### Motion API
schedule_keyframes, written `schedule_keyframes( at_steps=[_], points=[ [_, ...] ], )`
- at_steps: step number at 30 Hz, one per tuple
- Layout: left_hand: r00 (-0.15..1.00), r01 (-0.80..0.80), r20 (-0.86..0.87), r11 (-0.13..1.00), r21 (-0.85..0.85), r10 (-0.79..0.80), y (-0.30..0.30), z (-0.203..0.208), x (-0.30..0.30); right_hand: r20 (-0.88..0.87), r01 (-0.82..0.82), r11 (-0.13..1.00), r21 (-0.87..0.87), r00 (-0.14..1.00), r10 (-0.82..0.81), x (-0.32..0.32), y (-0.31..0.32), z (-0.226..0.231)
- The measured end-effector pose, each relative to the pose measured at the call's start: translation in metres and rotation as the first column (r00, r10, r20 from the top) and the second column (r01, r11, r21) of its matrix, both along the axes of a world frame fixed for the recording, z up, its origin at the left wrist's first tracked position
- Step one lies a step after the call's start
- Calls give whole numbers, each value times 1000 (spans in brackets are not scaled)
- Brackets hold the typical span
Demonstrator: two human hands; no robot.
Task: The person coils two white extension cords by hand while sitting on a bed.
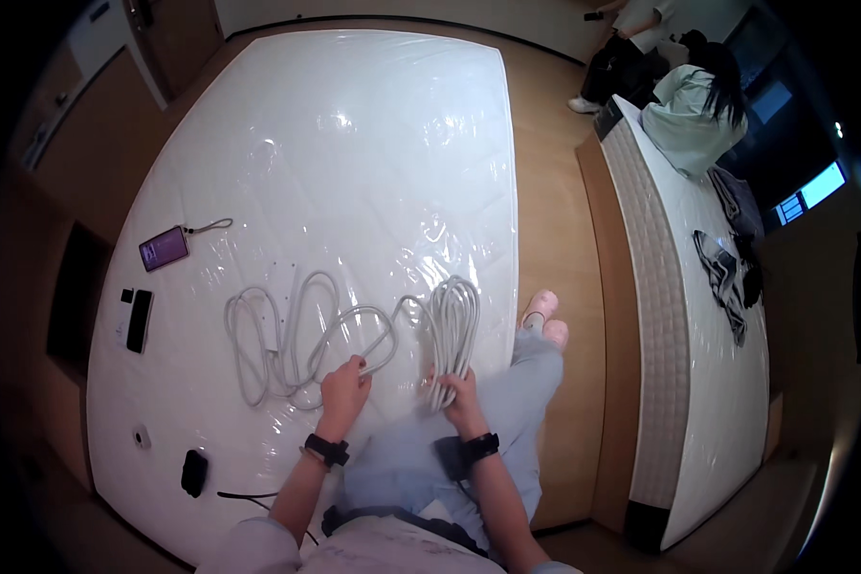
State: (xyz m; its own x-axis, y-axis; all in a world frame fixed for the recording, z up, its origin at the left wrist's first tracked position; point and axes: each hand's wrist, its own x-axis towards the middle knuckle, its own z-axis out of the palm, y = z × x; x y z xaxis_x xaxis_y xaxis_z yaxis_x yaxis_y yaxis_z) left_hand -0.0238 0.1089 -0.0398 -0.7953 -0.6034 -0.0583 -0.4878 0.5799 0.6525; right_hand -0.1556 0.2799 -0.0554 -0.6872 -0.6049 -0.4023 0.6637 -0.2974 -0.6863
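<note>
My right hand [463, 398] is closed around the lower end of a long coiled bundle of grey cable [456, 320], which stands out just in front of it. From the bundle the same cable runs left into loose loops [393, 337] spread on a plastic-wrapped mattress [383, 124]. My left hand [344, 392] is closed at the near edge of these loops, its fingertips pinching the cable. Both wrists wear black bands. My legs in light blue trousers lie across the mattress edge, below the bundle.
Left on the mattress lie a phone with a purple screen [165, 249] and strap, a black phone [140, 321], a small white object [142, 437] and a black object [194, 473]. Right, past a wooden floor strip [564, 239], a second mattress [708, 430] holds clothes and a seated person.
</note>
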Motion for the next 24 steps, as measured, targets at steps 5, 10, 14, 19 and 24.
schedule_keyframes(
  at_steps=[5, 10, 14, 19, 24],
  points=[
    [996, 40, -90, 962, 270, -16, -3, 28, -5, 54, 88, 996, 26, 995, -89, -4, 6, -7],
    [758, -121, -484, 824, 553, 436, -25, 40, -14, 75, 144, 989, 13, 987, -145, -6, 8, -4],
    [663, -275, -375, 677, 682, 648, -70, 45, -9, 106, 187, 982, 27, 976, -189, -5, 9, -3],
    [868, -477, -334, 806, -350, 368, -71, 53, -23, 130, 239, 971, -13, 963, -235, -9, 12, -10],
    [905, -10, -364, 847, -531, -218, -12, 48, -37, 105, 252, 968, 13, 962, -252, -4, 7, -2]
  ],
)
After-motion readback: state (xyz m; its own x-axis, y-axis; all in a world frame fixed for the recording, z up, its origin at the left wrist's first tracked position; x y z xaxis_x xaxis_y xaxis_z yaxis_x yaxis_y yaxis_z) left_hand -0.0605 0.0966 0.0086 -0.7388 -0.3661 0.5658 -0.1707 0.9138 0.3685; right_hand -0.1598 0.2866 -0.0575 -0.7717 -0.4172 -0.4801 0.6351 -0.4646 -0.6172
